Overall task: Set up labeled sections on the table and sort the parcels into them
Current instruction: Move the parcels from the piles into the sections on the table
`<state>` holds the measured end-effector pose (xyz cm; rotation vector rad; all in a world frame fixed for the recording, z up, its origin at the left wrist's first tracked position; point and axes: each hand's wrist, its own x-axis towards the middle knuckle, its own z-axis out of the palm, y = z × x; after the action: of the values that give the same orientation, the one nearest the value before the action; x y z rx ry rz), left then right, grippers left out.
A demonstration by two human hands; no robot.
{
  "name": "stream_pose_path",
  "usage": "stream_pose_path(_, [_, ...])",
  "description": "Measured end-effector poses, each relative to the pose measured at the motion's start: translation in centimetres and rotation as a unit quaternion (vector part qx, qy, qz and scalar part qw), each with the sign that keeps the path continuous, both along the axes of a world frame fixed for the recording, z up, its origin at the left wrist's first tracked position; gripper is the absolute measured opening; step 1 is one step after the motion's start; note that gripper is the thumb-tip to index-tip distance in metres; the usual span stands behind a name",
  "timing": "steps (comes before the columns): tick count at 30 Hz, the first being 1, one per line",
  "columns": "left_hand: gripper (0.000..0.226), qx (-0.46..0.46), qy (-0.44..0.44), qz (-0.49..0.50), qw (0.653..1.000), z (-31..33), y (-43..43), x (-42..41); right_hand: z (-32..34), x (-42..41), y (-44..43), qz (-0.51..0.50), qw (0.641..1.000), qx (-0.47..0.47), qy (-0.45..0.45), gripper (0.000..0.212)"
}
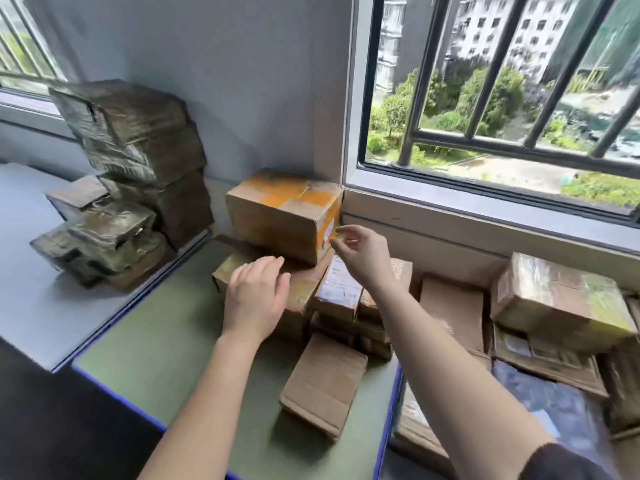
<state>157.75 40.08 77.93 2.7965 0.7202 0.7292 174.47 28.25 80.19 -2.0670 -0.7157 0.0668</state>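
Note:
A large cardboard parcel with orange tape (282, 213) sits on top of a pile of brown parcels on the green table (166, 358), against the wall below the window. My right hand (360, 252) hovers at its right end, fingers loosely curled, holding nothing. My left hand (258, 297) lies flat with straight fingers on a lower parcel (301, 289) in front of it. A small box with a white label (337, 289) stands between my hands. A flat brown parcel (323, 382) lies nearer to me.
A tall stack of tape-wrapped parcels (131, 147) stands on the grey table (41, 306) at left, with smaller ones (100, 244) in front. More parcels (557, 303) are heaped at right beside the green table. The barred window (502, 98) is behind.

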Motion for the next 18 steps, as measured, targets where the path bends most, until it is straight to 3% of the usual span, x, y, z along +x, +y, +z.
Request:
stream_pose_path(9, [0.053, -0.049, 0.003, 0.020, 0.999, -1.5, 3.2, -1.3, -0.7, 1.8, 8.0, -0.011, 0.997, -0.080, -0.011, 0.061])
stream_pose_path(18, [0.057, -0.052, 0.011, 0.030, 0.998, -1.4, 5.3, -1.5, -1.5, 1.8, 8.9, -0.058, 0.998, 0.018, -0.031, 0.037])
